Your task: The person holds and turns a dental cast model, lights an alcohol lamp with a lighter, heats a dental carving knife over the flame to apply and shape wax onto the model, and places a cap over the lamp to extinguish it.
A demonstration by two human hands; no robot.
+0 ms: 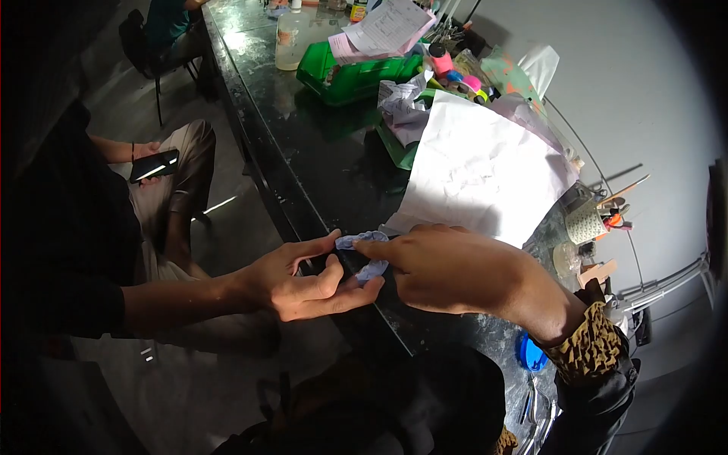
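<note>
A lavender-blue horseshoe-shaped dental impression [373,271] is held above the black table's edge, its ridged surface partly covered by fingers. From the left, my left hand [307,280] grips it with the thumb at its upper arm and a fingertip under its lower arm. My right hand [455,265], in a leopard-patterned cuff, reaches over from the right. Its index finger lies on the upper arm of the impression, and the other fingers are curled. Whatever part of the piece lies behind the right hand is hidden.
A large white sheet [485,167] lies just beyond my hands. Further off are a green tray [334,83] and papers [390,30]. A brush cup [585,225], blue lid [532,353] and metal tools [537,406] stand right. A seated person holds a phone [155,165].
</note>
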